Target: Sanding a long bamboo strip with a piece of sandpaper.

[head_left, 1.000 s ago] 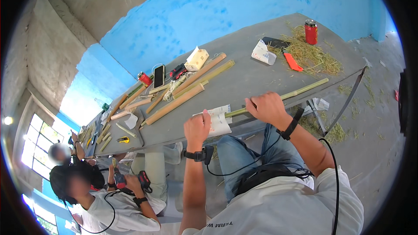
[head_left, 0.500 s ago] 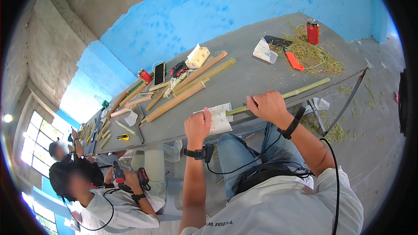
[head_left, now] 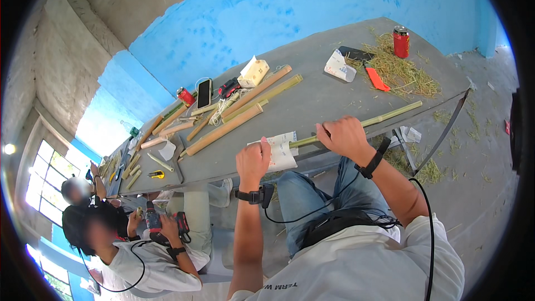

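A thin green bamboo stick (head_left: 392, 113) lies along the near edge of the table and sticks out to the right. My right hand (head_left: 343, 135) is closed around it from above. My left hand (head_left: 253, 161) is closed on a sheet of white paper (head_left: 283, 153) with printed marks, at the stick's left end. That end of the stick goes under or into the paper, so how it sits there is hidden. Both hands rest near the table edge, above my knees.
Bamboo poles (head_left: 225, 130) lie left on the grey table (head_left: 312, 97), by a tissue box (head_left: 254, 73) and phone (head_left: 204, 93). Far right are a red can (head_left: 400, 42), dry shavings (head_left: 409, 72) and an orange-handled tool (head_left: 378, 79). At left, a co-worker holds a drill (head_left: 153, 220).
My hands, the stick and the paper stay almost in place. The co-worker's drill has shifted slightly, and that person's other hand has risen beside it.
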Action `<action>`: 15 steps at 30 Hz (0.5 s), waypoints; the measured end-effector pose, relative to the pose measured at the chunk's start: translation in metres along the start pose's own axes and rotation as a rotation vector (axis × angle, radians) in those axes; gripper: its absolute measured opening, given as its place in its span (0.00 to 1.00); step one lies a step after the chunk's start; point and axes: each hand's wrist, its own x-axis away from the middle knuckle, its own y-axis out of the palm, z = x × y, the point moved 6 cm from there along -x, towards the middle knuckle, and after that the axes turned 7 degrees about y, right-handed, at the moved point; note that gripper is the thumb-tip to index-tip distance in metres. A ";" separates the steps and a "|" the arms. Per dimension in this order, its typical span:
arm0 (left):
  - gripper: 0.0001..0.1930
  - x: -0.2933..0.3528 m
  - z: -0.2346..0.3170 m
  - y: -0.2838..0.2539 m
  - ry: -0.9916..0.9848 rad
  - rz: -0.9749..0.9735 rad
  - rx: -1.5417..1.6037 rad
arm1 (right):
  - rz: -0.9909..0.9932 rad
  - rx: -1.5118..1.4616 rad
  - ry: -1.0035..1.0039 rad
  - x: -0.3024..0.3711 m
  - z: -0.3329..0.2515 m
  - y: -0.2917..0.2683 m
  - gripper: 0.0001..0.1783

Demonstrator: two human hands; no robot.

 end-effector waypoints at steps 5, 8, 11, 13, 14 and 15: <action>0.27 0.000 0.003 -0.001 0.038 0.014 0.002 | -0.003 0.020 0.026 0.000 0.002 0.001 0.25; 0.27 0.000 0.004 -0.001 0.049 0.023 0.000 | 0.010 0.024 0.014 -0.001 0.001 0.000 0.25; 0.26 0.000 0.004 -0.001 0.036 0.030 0.010 | 0.013 0.009 0.013 0.000 0.001 -0.001 0.24; 0.26 0.001 0.002 0.000 0.005 0.036 -0.002 | -0.011 -0.010 0.004 0.000 0.000 0.000 0.24; 0.26 0.001 0.002 0.001 0.016 0.022 0.050 | -0.041 0.018 0.044 0.000 0.003 0.003 0.24; 0.26 0.002 0.000 0.000 -0.012 0.035 0.013 | -0.038 -0.013 0.011 0.001 0.001 0.002 0.24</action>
